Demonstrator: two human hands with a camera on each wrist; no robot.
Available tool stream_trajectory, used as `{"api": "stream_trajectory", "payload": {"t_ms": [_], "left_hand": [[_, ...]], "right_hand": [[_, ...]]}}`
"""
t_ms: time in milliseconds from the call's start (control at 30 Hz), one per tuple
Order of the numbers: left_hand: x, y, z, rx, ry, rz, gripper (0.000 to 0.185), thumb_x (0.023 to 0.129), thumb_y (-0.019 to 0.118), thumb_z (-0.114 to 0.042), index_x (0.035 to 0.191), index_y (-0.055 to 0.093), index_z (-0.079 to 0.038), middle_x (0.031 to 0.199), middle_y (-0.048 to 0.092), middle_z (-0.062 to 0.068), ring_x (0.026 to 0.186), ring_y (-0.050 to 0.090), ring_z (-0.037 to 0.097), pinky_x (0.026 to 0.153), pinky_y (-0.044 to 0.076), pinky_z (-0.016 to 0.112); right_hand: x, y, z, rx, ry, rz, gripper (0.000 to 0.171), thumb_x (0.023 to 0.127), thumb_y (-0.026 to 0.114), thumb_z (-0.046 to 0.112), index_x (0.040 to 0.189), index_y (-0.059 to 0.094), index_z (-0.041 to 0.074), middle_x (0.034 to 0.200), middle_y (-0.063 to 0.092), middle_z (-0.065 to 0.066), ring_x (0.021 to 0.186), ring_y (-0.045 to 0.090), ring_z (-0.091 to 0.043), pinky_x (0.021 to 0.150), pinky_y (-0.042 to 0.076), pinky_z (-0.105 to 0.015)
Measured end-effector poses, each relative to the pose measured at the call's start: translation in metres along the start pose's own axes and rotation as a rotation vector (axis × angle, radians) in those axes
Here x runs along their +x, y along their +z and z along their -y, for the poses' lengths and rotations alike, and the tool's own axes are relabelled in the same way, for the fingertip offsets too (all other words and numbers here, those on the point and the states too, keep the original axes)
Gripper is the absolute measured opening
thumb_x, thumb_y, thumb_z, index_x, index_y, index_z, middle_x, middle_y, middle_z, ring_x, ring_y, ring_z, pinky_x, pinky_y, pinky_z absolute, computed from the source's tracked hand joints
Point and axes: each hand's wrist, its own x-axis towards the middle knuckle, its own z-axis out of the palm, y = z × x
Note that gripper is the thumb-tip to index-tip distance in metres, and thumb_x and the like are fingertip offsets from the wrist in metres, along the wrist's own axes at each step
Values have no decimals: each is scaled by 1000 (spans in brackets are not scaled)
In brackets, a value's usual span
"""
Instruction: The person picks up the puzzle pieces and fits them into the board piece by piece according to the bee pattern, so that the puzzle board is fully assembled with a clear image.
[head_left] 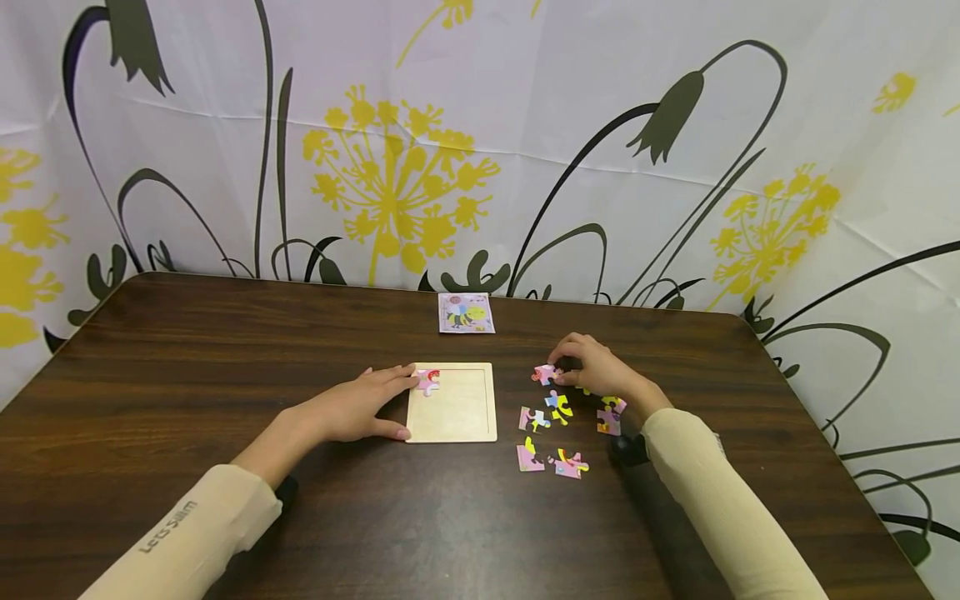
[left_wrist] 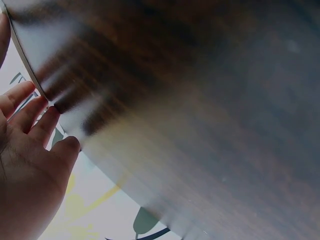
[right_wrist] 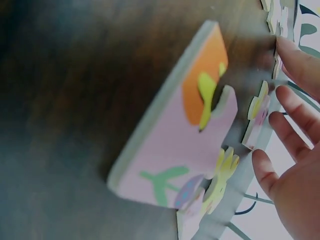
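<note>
The cream long sleeve point(head_left: 197, 533) on the person's left arm bears dark lettering that seems to read "Let's Slim"; nothing else in any view is legible.

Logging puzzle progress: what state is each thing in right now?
Tray: flat on table, one piece seated in its top-left corner.
Loose pieces: scattered right of tray.
Picture card: flat, face up, behind tray.
Left hand: open, resting against tray.
Right hand: pinching a loose piece.

Reference picture card point(head_left: 467, 313) on table's point(head_left: 187, 350) far edge; floral backdrop point(head_left: 390, 167).
</note>
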Motion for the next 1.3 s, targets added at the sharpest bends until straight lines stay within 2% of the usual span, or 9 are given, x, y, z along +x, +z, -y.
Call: {"api": "stream_trajectory", "payload": {"t_ms": [200,500,867,1300], "left_hand": [[0,1,1,5,-3,3,77,80,67,-40,138,35,1,146,25,21,132,25,35,105,14,55],[1,1,1,20,-3,-1,78,80,67,-41,138,35,1,145,26,21,131,25,40,105,15,54],[1,1,0,34,-13,2,78,79,68,-40,138,37,0,145,27,20,132,25,37,105,16,53],[2,1,2,40,-7,0,78,79,67,-42,138,37,-1,145,27,20,130,27,40,105,16,54]], "right_hand": [[0,1,-2,18,41,2,24,82,69,17,104,64,10,113,51,-9,111,38,-31,94,24,-60],[-1,3,0,13,22,-12,21,81,70,15,100,63,10,111,51,-8,109,39,-32,91,24,-59],[-1,7,-1,-14,8,-41,17,82,69,20,94,62,11,109,51,-7,104,40,-30,86,26,-57],[-3,7,-2,-6,-28,-66,16,82,69,21,91,62,11,107,52,-7,101,41,-29,81,28,-53]]}}
